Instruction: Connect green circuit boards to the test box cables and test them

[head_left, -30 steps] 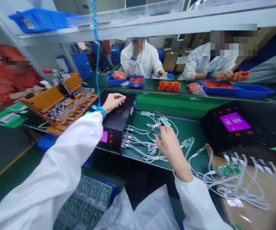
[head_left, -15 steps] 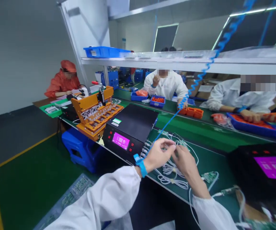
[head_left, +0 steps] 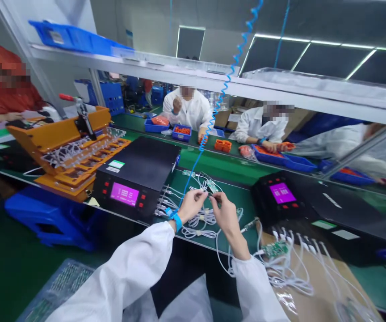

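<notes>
My left hand (head_left: 193, 205), with a blue wrist strap (head_left: 177, 221) and its cord, is pinched closed over the green bench. Facing it with a small gap between, my right hand (head_left: 225, 215) also has thumb and finger pressed together. Whatever sits in either pinch is too small to make out. Coiled white cables (head_left: 199, 233) lie beneath both hands. Just beyond the fingertips is a small circuit board (head_left: 211, 185) with white wires. To the right of my right wrist, a green circuit board (head_left: 275, 249) rests among more white cables.
A black box with a lit purple screen (head_left: 124, 194) stands left, cables plugged into its side; a similar black box (head_left: 280, 192) stands right. An orange fixture (head_left: 75, 152) is farther left. People in white coats work across the bench beside blue trays (head_left: 181, 133). A blue coiled cord (head_left: 224, 89) hangs down.
My view has swung to the right, bringing the right-hand box and its cables into fuller sight. The fingertips of my two hands, close together before, are now slightly apart.
</notes>
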Demonstrator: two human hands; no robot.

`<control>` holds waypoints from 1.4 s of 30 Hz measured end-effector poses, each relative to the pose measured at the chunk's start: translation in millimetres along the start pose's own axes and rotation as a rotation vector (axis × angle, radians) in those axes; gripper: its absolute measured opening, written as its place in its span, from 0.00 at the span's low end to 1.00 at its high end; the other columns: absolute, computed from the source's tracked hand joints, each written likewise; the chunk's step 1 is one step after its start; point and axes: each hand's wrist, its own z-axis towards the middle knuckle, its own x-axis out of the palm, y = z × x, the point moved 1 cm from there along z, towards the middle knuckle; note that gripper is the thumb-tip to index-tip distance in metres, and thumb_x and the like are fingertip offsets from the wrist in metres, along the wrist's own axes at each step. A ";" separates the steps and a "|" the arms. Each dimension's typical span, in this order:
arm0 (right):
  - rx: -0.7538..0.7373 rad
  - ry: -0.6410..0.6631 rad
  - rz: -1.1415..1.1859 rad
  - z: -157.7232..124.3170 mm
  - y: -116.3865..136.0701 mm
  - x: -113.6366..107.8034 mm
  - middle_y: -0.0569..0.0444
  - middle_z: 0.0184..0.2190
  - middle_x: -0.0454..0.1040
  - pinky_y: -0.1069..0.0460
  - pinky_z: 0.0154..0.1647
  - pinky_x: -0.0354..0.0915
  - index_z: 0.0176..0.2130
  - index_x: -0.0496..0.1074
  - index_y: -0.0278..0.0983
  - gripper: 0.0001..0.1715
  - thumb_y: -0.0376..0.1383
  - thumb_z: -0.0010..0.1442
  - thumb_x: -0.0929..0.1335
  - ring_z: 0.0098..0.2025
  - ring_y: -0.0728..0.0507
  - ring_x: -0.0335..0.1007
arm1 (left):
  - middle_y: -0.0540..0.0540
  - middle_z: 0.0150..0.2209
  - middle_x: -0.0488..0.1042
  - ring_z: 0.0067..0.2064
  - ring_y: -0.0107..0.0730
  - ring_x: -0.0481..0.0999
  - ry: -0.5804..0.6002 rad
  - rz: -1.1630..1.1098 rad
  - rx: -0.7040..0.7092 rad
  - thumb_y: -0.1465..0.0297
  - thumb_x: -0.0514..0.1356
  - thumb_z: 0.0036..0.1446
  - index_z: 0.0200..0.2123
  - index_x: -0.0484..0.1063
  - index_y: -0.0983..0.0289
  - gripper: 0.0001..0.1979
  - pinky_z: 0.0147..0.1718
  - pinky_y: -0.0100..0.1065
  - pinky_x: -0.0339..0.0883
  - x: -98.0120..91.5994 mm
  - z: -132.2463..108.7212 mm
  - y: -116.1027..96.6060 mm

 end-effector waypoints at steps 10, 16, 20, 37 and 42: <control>-0.036 0.095 -0.207 -1.3 -7.1 -27.4 0.46 0.37 0.85 0.48 0.35 0.70 0.45 0.81 0.40 0.22 0.45 0.72 0.61 0.33 0.37 0.82 | 0.54 0.32 0.75 0.33 0.35 0.73 0.054 0.186 0.227 0.58 0.56 0.67 0.31 0.72 0.61 0.15 0.35 0.36 0.64 17.8 -6.0 -15.0; -0.042 0.028 -0.195 -0.8 -11.7 -18.9 0.45 0.44 0.85 0.48 0.42 0.72 0.48 0.81 0.40 0.20 0.43 0.71 0.63 0.42 0.35 0.84 | 0.51 0.28 0.72 0.31 0.33 0.71 0.063 0.170 0.187 0.59 0.56 0.66 0.29 0.68 0.60 0.15 0.35 0.35 0.64 17.6 -9.5 -16.8; -0.031 -0.025 -0.171 -3.7 -8.9 -11.2 0.44 0.45 0.85 0.47 0.44 0.74 0.47 0.81 0.39 0.20 0.43 0.71 0.63 0.43 0.35 0.84 | 0.50 0.28 0.70 0.30 0.33 0.69 0.071 0.120 0.140 0.58 0.56 0.66 0.30 0.66 0.59 0.14 0.34 0.34 0.64 16.3 -9.3 -19.8; 0.345 -0.288 0.732 15.1 7.5 -39.4 0.51 0.31 0.81 0.48 0.37 0.78 0.39 0.74 0.36 0.26 0.54 0.55 0.77 0.35 0.40 0.83 | 0.57 0.41 0.81 0.46 0.37 0.81 0.193 -0.107 0.043 0.52 0.53 0.71 0.38 0.65 0.59 0.17 0.50 0.39 0.70 32.6 -25.9 -4.3; 0.522 -0.113 0.983 16.7 10.9 -35.6 0.51 0.32 0.81 0.47 0.35 0.79 0.44 0.77 0.35 0.32 0.52 0.47 0.81 0.38 0.38 0.84 | 0.46 0.26 0.68 0.26 0.28 0.71 0.317 -0.313 -0.063 0.47 0.56 0.67 0.42 0.62 0.59 0.21 0.32 0.34 0.69 60.6 -25.3 5.2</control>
